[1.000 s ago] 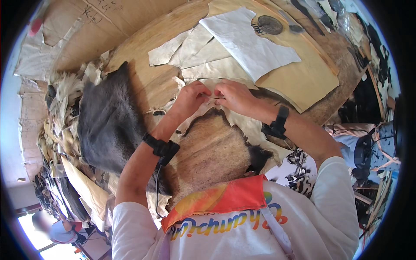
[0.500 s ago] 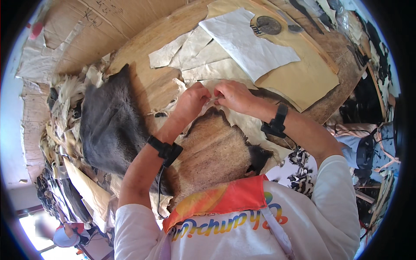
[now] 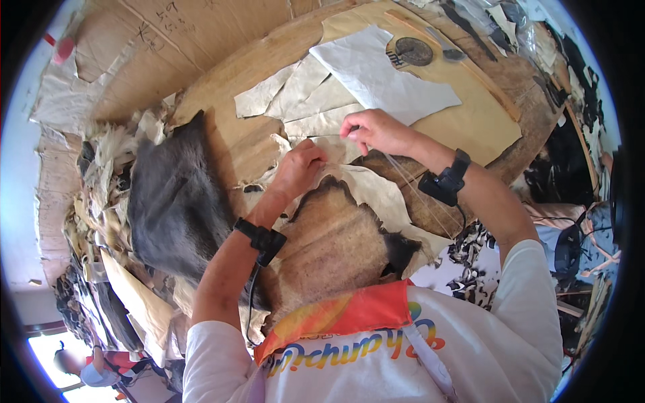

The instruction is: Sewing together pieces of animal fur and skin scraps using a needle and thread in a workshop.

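Note:
My left hand pinches the upper edge of a pale hide, with its fingertips closed. Raised to the right of it, my right hand has thumb and fingers pressed together, and a small dark thing shows at its fingers. Thin thread runs from below this hand down to the right; any needle is too small to make out. A brown hide piece with a ragged dark edge lies against the pale hide, nearer to me. To the left rests a dark fur pelt.
Pale hide pieces and a white sheet lie on the board beyond my hands, beside yellow-brown paper bearing a round dark disc. Scraps heap up on the left. At the lower left is another person.
My right hand has moved away from the left one, up and to the right, and thread now stretches below it. My left hand stays at the hide edge, slightly lower.

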The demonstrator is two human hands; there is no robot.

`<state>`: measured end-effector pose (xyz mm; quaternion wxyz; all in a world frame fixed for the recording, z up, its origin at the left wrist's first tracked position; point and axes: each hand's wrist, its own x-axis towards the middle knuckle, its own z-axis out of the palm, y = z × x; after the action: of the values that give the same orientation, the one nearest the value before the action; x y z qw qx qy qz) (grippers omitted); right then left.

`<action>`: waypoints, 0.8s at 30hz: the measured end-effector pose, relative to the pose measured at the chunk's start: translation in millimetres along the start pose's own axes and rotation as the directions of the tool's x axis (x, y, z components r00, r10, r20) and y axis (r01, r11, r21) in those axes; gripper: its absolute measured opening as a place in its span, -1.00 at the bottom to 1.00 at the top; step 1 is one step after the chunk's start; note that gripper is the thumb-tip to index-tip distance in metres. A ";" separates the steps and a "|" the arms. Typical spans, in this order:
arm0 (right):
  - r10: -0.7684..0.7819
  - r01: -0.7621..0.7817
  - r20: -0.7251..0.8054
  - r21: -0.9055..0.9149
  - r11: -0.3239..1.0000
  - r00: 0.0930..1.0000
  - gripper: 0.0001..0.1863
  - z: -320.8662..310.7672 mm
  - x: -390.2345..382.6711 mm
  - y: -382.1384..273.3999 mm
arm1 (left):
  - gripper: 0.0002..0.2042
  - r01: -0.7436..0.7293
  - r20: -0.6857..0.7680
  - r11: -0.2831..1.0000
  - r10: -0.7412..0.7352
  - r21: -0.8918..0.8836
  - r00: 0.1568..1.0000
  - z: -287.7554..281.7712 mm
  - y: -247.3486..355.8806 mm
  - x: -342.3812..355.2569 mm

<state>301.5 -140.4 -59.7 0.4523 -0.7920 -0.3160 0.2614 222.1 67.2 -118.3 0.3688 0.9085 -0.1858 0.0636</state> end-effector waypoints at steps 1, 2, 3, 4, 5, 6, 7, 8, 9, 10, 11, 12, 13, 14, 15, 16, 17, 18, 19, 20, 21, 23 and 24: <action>-0.004 0.003 0.022 0.009 1.000 1.000 -0.89 5.7 1.2 0.8 | -0.93 0.006 0.001 1.000 -0.006 -0.015 1.000 0.0 0.0 -0.6; -0.007 0.007 0.045 0.018 1.000 0.999 -0.92 9.8 2.1 3.8 | -0.92 0.014 0.002 0.999 -0.014 -0.031 1.000 0.5 1.0 -1.1; -0.007 0.006 0.042 0.019 1.000 0.999 -0.92 12.9 4.8 10.9 | -0.92 0.012 0.004 0.999 -0.012 -0.031 1.000 1.1 0.9 -0.8; -0.173 0.174 0.016 -0.135 0.975 0.985 -0.91 16.8 8.1 19.9 | -0.91 -0.010 -0.012 0.999 0.009 -0.041 1.000 2.0 0.3 -0.3; -0.338 0.330 0.020 -0.288 0.899 0.941 -0.86 18.6 11.1 20.3 | -0.91 -0.029 -0.031 0.998 0.028 -0.050 0.999 1.5 -0.6 -0.4; -0.317 0.305 0.031 -0.380 0.873 0.948 -0.83 21.4 10.6 20.8 | -0.91 -0.029 -0.031 0.998 0.028 -0.049 0.999 1.8 -0.7 -1.3; -0.318 0.305 0.030 -0.380 0.873 0.948 -0.83 22.4 10.1 20.3 | -0.90 -0.017 -0.050 0.998 0.014 -0.064 0.999 2.6 0.0 -2.9; -0.279 0.278 0.064 -0.444 0.852 0.958 -0.82 22.4 10.5 19.2 | -0.90 -0.007 -0.069 0.997 0.002 -0.079 0.998 2.9 0.2 -3.6; -0.238 0.253 0.094 -0.506 0.825 0.967 -0.81 22.7 10.5 18.6 | -0.90 -0.010 -0.068 0.997 0.005 -0.077 0.998 2.9 0.5 -4.4; -0.218 0.241 0.107 -0.528 0.815 0.970 -0.81 23.7 9.8 19.4 | -0.89 0.002 -0.062 0.996 -0.007 -0.088 0.998 2.8 0.9 -5.3; -0.219 0.241 0.105 -0.528 0.815 0.970 -0.81 23.9 8.9 19.3 | -0.89 0.014 -0.055 0.995 -0.020 -0.099 0.998 3.1 1.3 -6.6; -0.217 0.243 0.110 -0.516 0.822 0.970 -0.82 23.3 7.9 18.8 | -0.89 0.013 -0.054 0.995 -0.018 -0.098 0.998 3.8 1.0 -7.2; -0.215 0.244 0.116 -0.503 0.829 0.970 -0.82 22.8 7.1 18.9 | -0.88 0.009 -0.055 0.995 -0.014 -0.101 0.998 4.7 0.1 -7.6; -0.217 0.245 0.114 -0.504 0.828 0.969 -0.82 22.1 6.7 20.4 | -0.87 0.004 -0.055 0.995 -0.009 -0.103 0.998 4.7 -0.8 -7.3; -0.200 0.231 0.115 -0.473 0.850 0.973 -0.84 21.5 6.2 22.8 | -0.87 0.001 -0.055 0.995 -0.007 -0.101 0.998 4.6 -1.4 -6.9; -0.182 0.216 0.118 -0.441 0.871 0.976 -0.84 20.7 6.7 24.2 | -0.88 0.004 -0.057 0.994 -0.010 -0.106 0.998 4.5 -2.0 -6.4; -0.182 0.215 0.117 -0.441 0.872 0.976 -0.84 20.6 6.6 24.6 | -0.89 0.008 -0.058 0.994 -0.015 -0.113 0.998 5.2 -1.7 -6.9; -0.195 0.225 0.112 -0.423 0.878 0.974 -0.85 20.5 6.8 24.9 | -0.89 0.009 -0.057 0.993 -0.015 -0.114 0.998 5.4 -1.6 -7.1; -0.208 0.234 0.108 -0.405 0.884 0.972 -0.84 20.4 6.8 25.3 | -0.89 0.021 -0.055 0.993 -0.027 -0.115 0.998 5.0 -1.4 -7.2; -0.206 0.232 0.107 -0.404 0.885 0.973 -0.84 20.3 6.8 25.8 | -0.89 0.032 -0.053 0.993 -0.039 -0.117 0.998 4.8 -1.4 -7.2; -0.212 0.237 0.106 -0.399 0.886 0.972 -0.86 20.0 6.8 26.4 | -0.89 0.033 -0.051 0.992 -0.039 -0.118 0.998 4.8 -1.7 -6.9; -0.216 0.241 0.106 -0.393 0.888 0.971 -0.87 19.5 6.8 27.1 | -0.90 0.026 -0.058 0.993 -0.033 -0.118 0.998 4.7 -2.2 -6.6; -0.231 0.253 0.102 -0.390 0.886 0.967 -0.86 19.0 6.5 27.2 | -0.90 0.027 -0.057 0.993 -0.034 -0.119 0.998 4.4 -1.6 -6.9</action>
<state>299.7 -135.9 -93.2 0.3014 -0.8147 -0.4709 0.1538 216.2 67.2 -124.2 0.4280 0.8857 -0.1642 0.0734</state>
